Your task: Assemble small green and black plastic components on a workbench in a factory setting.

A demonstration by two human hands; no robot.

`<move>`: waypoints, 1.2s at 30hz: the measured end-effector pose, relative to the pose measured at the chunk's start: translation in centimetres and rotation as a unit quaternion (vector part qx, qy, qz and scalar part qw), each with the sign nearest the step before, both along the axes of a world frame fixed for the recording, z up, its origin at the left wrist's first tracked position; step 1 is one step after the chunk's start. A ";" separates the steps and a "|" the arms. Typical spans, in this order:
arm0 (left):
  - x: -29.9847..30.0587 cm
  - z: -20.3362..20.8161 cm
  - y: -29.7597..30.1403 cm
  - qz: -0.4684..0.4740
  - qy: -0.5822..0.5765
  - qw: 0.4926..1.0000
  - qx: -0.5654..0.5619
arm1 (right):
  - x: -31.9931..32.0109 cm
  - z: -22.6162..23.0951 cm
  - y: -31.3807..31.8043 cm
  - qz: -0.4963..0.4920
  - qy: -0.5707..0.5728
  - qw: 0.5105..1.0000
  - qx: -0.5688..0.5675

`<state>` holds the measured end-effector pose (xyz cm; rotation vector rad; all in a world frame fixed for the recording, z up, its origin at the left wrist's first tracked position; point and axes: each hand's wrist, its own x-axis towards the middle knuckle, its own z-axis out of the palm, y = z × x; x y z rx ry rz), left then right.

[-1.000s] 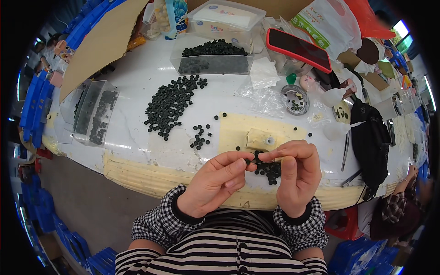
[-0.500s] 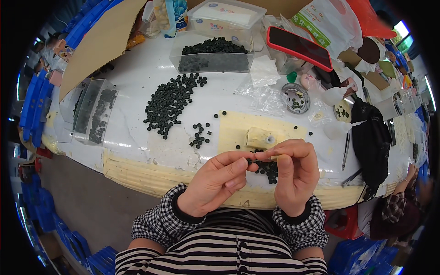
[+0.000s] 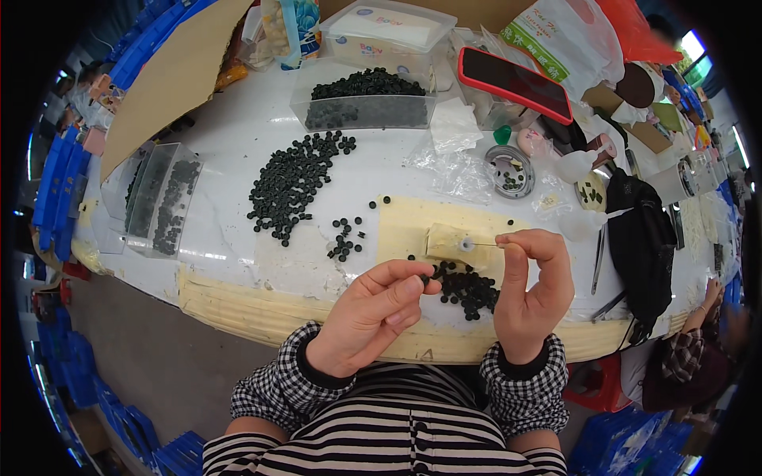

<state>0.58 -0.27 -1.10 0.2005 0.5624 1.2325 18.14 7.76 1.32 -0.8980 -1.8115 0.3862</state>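
My left hand pinches a small round black part between thumb and fingertips. Between the thumb and forefinger of my right hand is a thin pale stick. Its far end reaches a small whitish round piece on top of a tape-wrapped block; whether they touch, I cannot tell. The block sits on a yellowish sheet. Below it, between my hands, lies a pile of black round parts, partly covered by my right hand.
A larger heap of black parts lies left, with a clear bin of them behind and another clear bin at far left. A red-edged phone, a round glass dish, tweezers and a black bag are on the right.
My right hand has drawn away to the right from my left hand, and the stick's end is now by the whitish piece on the block. My left hand still holds the black part.
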 end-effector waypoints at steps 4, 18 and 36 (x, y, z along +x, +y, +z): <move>0.3 0.0 0.3 0.037 0.048 0.998 0.022 | -0.7 -0.3 0.5 -0.025 -0.074 0.997 0.022; 0.5 -0.5 0.5 0.167 0.291 0.928 0.162 | -1.3 0.5 -3.1 0.105 -0.058 0.993 0.000; 0.6 0.0 0.7 0.218 0.533 0.783 0.236 | -1.4 -1.0 -2.6 0.140 -0.033 0.989 -0.013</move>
